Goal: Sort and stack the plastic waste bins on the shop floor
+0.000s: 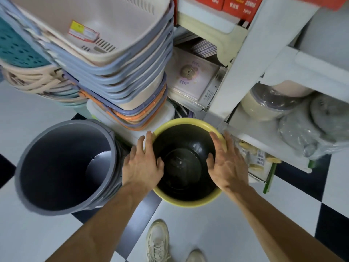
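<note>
Both hands' grip (186,163) clasps yellow bin (188,202) rim, opposite sides.

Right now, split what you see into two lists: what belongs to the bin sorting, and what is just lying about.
Part of the job:
yellow bin, black inside, gripped at the rim by the left hand and right hand
grey bin stack beside it

Just lying about:
stacked laundry baskets
white shelving with wrapped goods
red boxes
</note>
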Action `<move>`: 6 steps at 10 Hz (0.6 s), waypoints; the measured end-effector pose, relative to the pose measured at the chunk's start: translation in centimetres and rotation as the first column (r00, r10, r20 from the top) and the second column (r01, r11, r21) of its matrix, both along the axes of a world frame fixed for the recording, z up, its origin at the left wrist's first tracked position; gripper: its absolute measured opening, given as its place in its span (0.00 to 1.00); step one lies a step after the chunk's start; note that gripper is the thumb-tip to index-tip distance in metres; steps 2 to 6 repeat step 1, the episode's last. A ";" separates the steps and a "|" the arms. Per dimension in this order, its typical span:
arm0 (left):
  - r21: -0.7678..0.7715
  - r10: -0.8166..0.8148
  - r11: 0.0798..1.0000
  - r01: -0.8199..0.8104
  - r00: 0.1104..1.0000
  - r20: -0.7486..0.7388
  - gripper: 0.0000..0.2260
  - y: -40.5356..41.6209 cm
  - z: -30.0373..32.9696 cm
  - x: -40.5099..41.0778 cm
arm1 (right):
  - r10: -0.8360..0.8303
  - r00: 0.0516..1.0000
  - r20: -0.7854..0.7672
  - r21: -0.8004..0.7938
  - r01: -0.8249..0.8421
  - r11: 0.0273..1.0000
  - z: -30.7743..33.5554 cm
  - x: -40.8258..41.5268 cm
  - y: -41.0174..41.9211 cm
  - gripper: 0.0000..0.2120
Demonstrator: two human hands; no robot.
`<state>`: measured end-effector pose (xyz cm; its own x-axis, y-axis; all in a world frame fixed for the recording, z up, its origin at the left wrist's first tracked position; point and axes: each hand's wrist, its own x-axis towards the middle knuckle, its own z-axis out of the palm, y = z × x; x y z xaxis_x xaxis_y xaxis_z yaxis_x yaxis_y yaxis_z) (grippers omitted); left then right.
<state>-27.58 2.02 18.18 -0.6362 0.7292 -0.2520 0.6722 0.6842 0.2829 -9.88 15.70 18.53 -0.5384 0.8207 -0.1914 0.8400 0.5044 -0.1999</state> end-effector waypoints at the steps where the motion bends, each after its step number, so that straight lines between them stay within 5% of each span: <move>1: 0.009 -0.041 0.999 0.042 0.996 -0.078 0.37 -1.0 3.2 -0.1 | 0.056 0.998 -0.019 0.029 -0.056 0.998 3.4 -0.5 -0.9 0.31; 6: 0.009 -0.041 0.999 0.042 0.996 -0.078 0.37 -1.0 3.2 -0.1 | 0.056 0.998 -0.019 0.029 -0.056 0.998 3.4 -0.5 -0.9 0.31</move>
